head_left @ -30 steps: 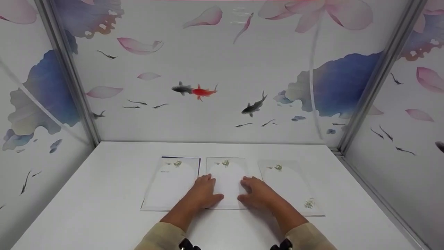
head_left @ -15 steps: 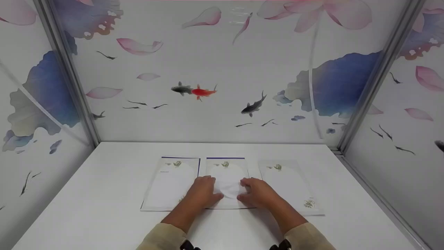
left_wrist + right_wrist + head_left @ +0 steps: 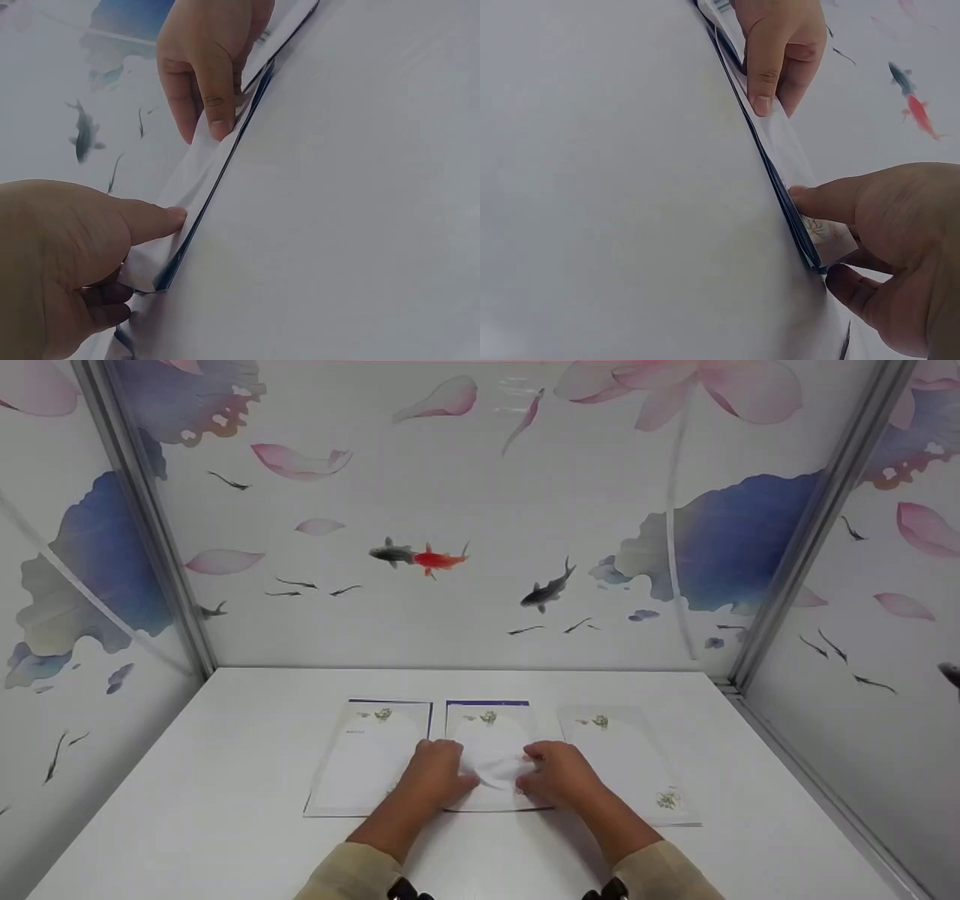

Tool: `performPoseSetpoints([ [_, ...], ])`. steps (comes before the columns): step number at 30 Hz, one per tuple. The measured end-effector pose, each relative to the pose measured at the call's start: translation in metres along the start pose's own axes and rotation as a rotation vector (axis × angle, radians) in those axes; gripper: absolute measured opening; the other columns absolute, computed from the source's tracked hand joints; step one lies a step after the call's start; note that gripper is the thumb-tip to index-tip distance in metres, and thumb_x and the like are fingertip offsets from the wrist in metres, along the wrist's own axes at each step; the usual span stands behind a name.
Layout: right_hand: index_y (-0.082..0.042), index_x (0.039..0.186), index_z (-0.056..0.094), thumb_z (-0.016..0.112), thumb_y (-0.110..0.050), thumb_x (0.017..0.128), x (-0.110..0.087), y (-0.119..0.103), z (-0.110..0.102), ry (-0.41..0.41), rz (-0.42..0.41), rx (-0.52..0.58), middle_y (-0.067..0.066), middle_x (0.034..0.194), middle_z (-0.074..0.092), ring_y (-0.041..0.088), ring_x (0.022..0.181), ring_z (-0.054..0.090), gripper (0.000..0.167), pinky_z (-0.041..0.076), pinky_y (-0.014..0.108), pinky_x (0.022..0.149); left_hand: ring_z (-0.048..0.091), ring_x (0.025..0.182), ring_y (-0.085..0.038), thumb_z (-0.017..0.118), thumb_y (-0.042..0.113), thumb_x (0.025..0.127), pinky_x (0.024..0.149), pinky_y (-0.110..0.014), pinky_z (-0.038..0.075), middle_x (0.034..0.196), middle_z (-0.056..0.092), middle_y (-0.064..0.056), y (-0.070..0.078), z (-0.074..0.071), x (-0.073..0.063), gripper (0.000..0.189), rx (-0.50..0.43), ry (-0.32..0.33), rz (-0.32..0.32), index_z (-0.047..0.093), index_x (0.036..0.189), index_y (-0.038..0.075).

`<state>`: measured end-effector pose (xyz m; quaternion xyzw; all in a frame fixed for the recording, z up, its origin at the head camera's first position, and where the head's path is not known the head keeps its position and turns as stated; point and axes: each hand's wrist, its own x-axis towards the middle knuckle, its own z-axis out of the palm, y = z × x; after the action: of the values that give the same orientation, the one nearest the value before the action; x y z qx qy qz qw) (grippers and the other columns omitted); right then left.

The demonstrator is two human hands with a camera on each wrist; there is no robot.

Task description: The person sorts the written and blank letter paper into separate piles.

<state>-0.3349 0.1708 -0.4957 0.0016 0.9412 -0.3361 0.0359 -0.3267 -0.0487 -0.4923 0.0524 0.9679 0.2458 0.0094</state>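
The middle sheet of paper, white with a small printed plant motif at its top, lies between my hands. It bows up in the middle, and a dark blue edge shows beyond its far side. My left hand pinches the sheet's left side, thumb on top and fingers curled at the edge. My right hand pinches the opposite side likewise. In the left wrist view, dark blue layers show along the near edge. The right wrist view shows the same paper under both thumbs.
Another printed sheet with a blue edge lies left of my hands; a third sheet lies to the right. All rest on a white table. Panels printed with fish and petals enclose its back and sides.
The middle sheet, flat a second ago, has buckled upward between my hands. Its top edge has slid slightly toward me, exposing a blue strip behind it. My hands have barely moved.
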Motion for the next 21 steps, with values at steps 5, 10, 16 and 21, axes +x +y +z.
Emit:
performPoseSetpoints([
  [5, -0.015, 0.141, 0.071, 0.09, -0.016, 0.086, 0.002, -0.001, -0.001, 0.045, 0.019, 0.092, 0.008, 0.14, 0.072, 0.027, 0.13, 0.067, 0.057, 0.054, 0.051, 0.115, 0.058, 0.14, -0.034, 0.082, 0.035, 0.094, 0.123, -0.051, 0.047, 0.146, 0.067, -0.014, -0.002, 0.001, 0.002, 0.061, -0.083, 0.025, -0.027, 0.065, 0.145, 0.006],
  [10, -0.013, 0.145, 0.068, 0.086, -0.016, 0.089, 0.006, 0.0, -0.004, 0.118, 0.068, 0.198, 0.013, 0.142, 0.07, 0.029, 0.124, 0.068, 0.059, 0.058, 0.049, 0.109, 0.051, 0.152, -0.037, 0.074, 0.022, 0.1, 0.128, -0.054, 0.04, 0.155, 0.061, -0.017, -0.005, -0.001, 0.006, 0.052, -0.252, 0.111, -0.066, 0.061, 0.147, 0.003],
  [16, -0.009, 0.146, 0.065, 0.078, -0.014, 0.094, 0.009, 0.003, -0.007, 0.147, 0.132, 0.403, 0.013, 0.138, 0.07, 0.028, 0.124, 0.068, 0.054, 0.058, 0.045, 0.11, 0.052, 0.151, -0.039, 0.067, 0.012, 0.102, 0.126, -0.054, 0.043, 0.158, 0.057, -0.02, -0.009, -0.005, 0.013, 0.052, -0.422, 0.191, -0.133, 0.057, 0.152, 0.003],
  [21, -0.009, 0.142, 0.069, 0.074, -0.015, 0.099, 0.008, 0.005, -0.009, 0.15, 0.133, 0.451, 0.012, 0.131, 0.072, 0.026, 0.121, 0.068, 0.044, 0.061, 0.04, 0.106, 0.063, 0.137, -0.036, 0.07, 0.01, 0.099, 0.116, -0.051, 0.053, 0.148, 0.065, -0.017, -0.012, -0.007, 0.014, 0.052, -0.539, 0.192, -0.177, 0.059, 0.15, 0.004],
])
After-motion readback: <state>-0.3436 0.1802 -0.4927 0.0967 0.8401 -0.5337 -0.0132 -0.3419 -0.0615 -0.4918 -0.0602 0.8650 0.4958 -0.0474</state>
